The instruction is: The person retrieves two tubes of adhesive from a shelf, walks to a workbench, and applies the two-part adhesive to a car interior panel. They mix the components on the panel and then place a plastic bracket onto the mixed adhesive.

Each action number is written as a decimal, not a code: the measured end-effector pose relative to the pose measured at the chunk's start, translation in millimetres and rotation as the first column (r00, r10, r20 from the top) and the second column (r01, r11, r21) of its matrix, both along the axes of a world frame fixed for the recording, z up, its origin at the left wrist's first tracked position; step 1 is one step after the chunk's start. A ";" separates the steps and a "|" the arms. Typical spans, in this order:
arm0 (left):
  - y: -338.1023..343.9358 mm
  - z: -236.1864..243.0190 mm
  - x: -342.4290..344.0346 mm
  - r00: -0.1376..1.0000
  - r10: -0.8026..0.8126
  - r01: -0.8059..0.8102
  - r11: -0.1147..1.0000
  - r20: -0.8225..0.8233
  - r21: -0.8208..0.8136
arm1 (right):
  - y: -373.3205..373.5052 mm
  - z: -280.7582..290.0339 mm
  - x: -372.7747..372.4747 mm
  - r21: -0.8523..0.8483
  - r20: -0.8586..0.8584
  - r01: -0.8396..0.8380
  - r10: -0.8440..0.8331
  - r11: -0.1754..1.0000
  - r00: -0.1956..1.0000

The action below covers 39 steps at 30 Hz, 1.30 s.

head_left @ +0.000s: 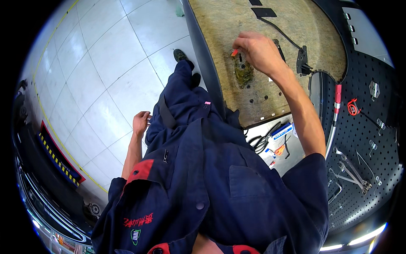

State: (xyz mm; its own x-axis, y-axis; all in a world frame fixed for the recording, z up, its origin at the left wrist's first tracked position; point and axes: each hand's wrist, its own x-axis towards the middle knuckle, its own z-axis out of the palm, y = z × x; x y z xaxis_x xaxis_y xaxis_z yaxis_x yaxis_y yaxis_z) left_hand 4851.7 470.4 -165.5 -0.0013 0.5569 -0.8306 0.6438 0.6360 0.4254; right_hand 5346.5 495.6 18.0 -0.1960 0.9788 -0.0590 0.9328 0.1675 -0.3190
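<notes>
My right hand (257, 51) reaches over a brown fibrous panel (220, 25) with a dark edge. Its fingers are pinched at a small red-orange piece (234, 53), mostly hidden, so its kind is unclear. Just under this hand, a dark yellowish-green patch (244, 78) with small dark holes marks the panel. A black bracket-like part (302, 61) with a strap lies to the right of the hand. My left hand (140, 122) hangs beside my left thigh, above the tiled floor, fingers loosely bent and apart, with nothing visible in it.
Under the panel's near edge, a light surface holds black-handled pliers (264, 137), a blue-and-white box (282, 131) and an orange item (279, 150). Wrenches (353, 169) hang on a black pegboard (372, 139) at right. A red-and-silver rod (337, 99) stands beside the panel.
</notes>
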 end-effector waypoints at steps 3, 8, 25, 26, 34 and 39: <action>-4.0 2.8 -3.7 0.999 -0.024 0.024 1.000 -0.032 0.002 | -6.8 10.1 1.4 -0.064 -0.064 -0.021 0.017 0.998 0.998; -7.9 -5.5 -9.3 0.990 -0.117 0.118 0.993 -0.073 0.010 | -33.3 2.6 -5.0 -0.291 -0.046 -0.089 0.078 0.953 0.996; 4.2 -8.1 -0.1 1.000 -0.024 0.024 1.000 0.009 -0.019 | -6.5 8.1 6.1 -0.109 -0.067 -0.013 0.006 0.994 0.998; 3.0 -3.1 2.3 0.999 -0.037 0.037 0.999 0.001 -0.012 | -11.2 5.5 5.6 -0.164 -0.056 -0.011 0.002 0.986 0.998; 0.8 1.9 0.5 0.998 -0.058 0.058 0.998 -0.011 0.010 | 2.6 3.9 8.9 -0.036 -0.058 0.071 -0.073 0.997 0.996; 2.0 -0.6 0.9 1.000 -0.018 0.018 1.000 0.004 0.001 | -3.2 -1.3 4.5 -0.342 0.011 0.002 0.002 0.940 1.000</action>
